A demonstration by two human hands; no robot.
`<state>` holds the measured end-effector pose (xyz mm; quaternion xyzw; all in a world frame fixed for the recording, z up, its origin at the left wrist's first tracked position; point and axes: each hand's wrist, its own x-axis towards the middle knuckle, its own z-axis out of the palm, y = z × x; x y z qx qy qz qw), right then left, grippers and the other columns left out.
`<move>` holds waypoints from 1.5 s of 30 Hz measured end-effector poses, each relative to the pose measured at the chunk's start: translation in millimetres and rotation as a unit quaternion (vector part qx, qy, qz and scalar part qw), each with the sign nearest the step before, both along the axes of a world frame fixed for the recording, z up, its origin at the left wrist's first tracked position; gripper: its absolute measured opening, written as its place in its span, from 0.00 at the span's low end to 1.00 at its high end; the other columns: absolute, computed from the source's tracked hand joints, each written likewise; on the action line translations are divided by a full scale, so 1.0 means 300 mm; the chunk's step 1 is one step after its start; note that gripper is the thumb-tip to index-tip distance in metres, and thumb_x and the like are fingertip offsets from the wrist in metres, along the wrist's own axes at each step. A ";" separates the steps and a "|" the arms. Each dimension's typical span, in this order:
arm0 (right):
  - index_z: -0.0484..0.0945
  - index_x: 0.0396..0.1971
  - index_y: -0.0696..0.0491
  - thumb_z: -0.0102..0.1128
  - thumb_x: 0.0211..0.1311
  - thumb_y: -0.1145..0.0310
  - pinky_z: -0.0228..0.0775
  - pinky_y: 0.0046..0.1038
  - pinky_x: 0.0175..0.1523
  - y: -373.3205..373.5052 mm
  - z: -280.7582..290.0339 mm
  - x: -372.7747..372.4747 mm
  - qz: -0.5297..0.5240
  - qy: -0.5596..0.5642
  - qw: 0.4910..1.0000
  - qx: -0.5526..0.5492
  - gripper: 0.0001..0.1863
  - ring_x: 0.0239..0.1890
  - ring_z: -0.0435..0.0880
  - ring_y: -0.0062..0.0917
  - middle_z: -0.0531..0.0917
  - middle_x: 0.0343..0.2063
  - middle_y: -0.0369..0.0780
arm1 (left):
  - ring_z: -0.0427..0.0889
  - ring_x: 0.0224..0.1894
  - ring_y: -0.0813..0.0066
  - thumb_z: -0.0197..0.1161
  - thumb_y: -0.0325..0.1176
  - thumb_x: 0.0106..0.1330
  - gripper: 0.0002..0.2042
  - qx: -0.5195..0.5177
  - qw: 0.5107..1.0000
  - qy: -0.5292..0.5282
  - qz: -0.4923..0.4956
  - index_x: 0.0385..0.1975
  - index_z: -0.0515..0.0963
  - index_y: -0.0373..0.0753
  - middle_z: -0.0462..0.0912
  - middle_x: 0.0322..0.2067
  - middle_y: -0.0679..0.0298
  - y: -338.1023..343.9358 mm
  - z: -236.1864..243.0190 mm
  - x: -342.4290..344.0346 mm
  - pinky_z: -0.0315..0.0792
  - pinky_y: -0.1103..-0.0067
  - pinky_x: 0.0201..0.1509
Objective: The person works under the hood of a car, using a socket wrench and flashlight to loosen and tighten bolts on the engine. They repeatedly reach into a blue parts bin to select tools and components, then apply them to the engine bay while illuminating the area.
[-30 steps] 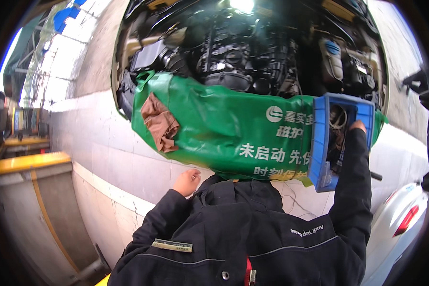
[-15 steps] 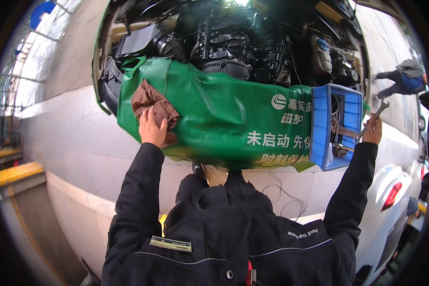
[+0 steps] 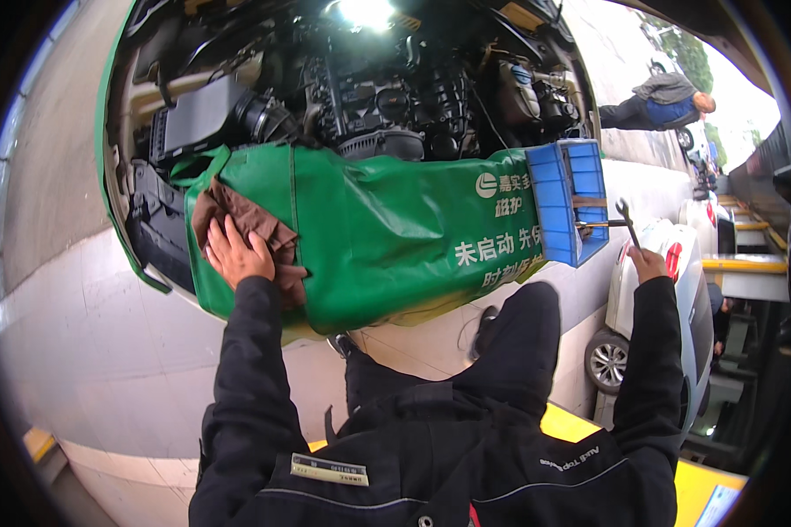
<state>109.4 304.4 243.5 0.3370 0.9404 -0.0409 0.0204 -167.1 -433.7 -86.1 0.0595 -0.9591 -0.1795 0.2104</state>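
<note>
My left hand [image 3: 240, 255] lies flat with fingers spread on a crumpled brown cloth [image 3: 253, 213]. Under the cloth is a green cover [image 3: 369, 228] draped over the front of a car. Beyond the cover's right edge, my right hand [image 3: 649, 263] is closed around a metal wrench [image 3: 629, 227], its open jaw pointing up. Just left of that hand, a blue plastic bin [image 3: 549, 206] rests on the cover's right end. A thin metal shaft pokes out of the bin toward the wrench; the bin's other contents are mostly hidden.
The engine [image 3: 387, 105] is exposed behind the cover, with a bright lamp [image 3: 366, 12] above it. A white car [image 3: 650, 290] stands to the right. Farther off at upper right is a person [image 3: 668, 104]. Yellow edging [image 3: 580, 429] shows behind me.
My right hand has drawn away from the bin's side with the wrench, now more upright. My left hand has spread flatter on the cloth. The view has turned, and my legs are wider apart.
</note>
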 end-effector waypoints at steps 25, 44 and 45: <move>0.81 0.45 0.53 0.61 0.72 0.65 0.74 0.41 0.51 -0.274 -1.154 -2.062 0.336 0.131 0.932 0.040 0.09 0.46 0.82 0.46 0.83 0.40 0.47 | 0.60 0.72 0.35 0.48 0.59 0.64 0.39 -0.032 0.991 -0.127 0.026 0.65 0.70 0.32 0.65 0.69 0.40 -0.023 -0.045 0.041 0.50 0.44 0.76; 0.83 0.51 0.53 0.63 0.68 0.75 0.67 0.38 0.48 -0.290 -1.144 -2.080 0.412 0.119 0.903 -0.006 0.13 0.39 0.75 0.41 0.75 0.33 0.44 | 0.57 0.74 0.35 0.47 0.60 0.62 0.41 -0.030 0.986 -0.148 0.067 0.68 0.67 0.33 0.61 0.72 0.39 -0.031 -0.073 0.101 0.47 0.42 0.77; 0.83 0.52 0.53 0.62 0.69 0.75 0.67 0.37 0.48 -0.296 -1.131 -2.087 0.398 0.112 0.910 -0.027 0.13 0.39 0.74 0.40 0.74 0.33 0.43 | 0.58 0.74 0.35 0.47 0.60 0.62 0.41 -0.040 0.988 -0.135 0.059 0.68 0.67 0.32 0.61 0.72 0.39 -0.027 -0.063 0.095 0.46 0.42 0.77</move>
